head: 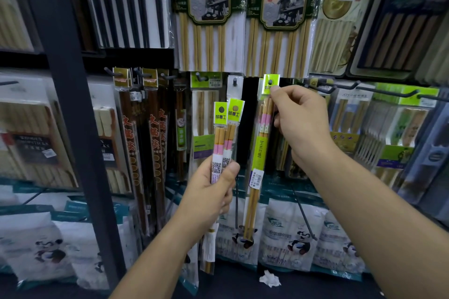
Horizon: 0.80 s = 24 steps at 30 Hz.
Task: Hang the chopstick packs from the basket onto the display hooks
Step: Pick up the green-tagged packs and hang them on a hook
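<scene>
My left hand (213,192) grips two slim chopstick packs (224,133) with lime-green header cards, held upright in front of the display. My right hand (298,124) pinches the top of a third pack (258,153) of the same kind, its green header (271,84) sitting over a display hook (270,82). That pack hangs straight down past my right thumb. The basket is out of sight.
Other chopstick packs hang on hooks all around: dark red ones (155,133) at left, large bamboo sets (279,14) above, green-labelled ones (388,124) at right. A dark upright post (73,104) stands at left. Bagged goods (289,233) fill the lower shelf. Long bare hooks (340,87) jut out at right.
</scene>
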Tool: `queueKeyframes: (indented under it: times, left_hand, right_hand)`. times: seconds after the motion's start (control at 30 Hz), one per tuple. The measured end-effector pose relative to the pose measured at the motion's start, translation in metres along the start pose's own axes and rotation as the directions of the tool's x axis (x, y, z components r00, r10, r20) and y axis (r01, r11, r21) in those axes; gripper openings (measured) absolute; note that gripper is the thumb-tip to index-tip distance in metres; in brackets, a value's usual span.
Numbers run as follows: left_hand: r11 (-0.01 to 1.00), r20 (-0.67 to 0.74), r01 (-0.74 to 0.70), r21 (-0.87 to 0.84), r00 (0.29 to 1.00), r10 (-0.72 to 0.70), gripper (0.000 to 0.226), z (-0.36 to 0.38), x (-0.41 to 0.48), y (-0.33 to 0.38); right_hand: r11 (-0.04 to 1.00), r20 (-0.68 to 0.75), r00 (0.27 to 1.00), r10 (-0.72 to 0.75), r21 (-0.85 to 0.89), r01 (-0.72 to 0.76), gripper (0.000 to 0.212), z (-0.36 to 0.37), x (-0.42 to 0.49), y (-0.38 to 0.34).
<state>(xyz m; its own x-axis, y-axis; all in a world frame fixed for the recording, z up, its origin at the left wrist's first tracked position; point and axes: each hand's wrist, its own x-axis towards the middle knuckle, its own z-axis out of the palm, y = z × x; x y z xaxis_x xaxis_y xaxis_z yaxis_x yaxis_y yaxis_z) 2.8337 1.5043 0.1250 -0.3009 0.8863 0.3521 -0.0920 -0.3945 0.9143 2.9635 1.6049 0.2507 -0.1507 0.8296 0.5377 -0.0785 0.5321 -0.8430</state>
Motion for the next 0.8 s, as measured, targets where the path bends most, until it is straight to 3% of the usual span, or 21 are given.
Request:
queueKeyframes:
  times: [0.17, 0.27, 0.47, 0.6, 0.8]
  left_hand:
    - [0.991, 0.036, 0.050, -0.125, 0.998, -0.046, 0.039, -0.003, 0.000, -0.001]
    - [0.997, 0.003, 0.000, -0.072, 1.000, 0.001, 0.014, -0.003, 0.001, -0.002]
    - [0.999, -0.035, -0.042, 0.007, 0.998, 0.042, 0.016, -0.003, 0.001, -0.004]
    - [0.997, -0.035, -0.062, 0.053, 0.997, 0.064, 0.024, -0.002, 0.002, -0.005]
    - [0.997, 0.101, -0.034, -0.071, 0.994, 0.041, 0.021, 0.005, -0.001, -0.001]
  right_hand:
    - [0.995, -0.013, 0.999, -0.030, -0.096, 0.029, 0.030, -0.002, 0.002, 0.007]
    - [0.990, -0.041, 0.998, -0.048, -0.132, 0.042, 0.029, -0.006, 0.001, 0.014]
    - [0.981, -0.085, 0.989, -0.124, -0.158, 0.109, 0.019, -0.010, -0.009, 0.016]
    - [0.973, 0.123, 0.987, -0.104, -0.195, 0.126, 0.014, -0.008, -0.025, 0.011]
    - [0.997, 0.319, 0.945, 0.076, -0.054, -0.062, 0.008, -0.003, -0.036, 0.011]
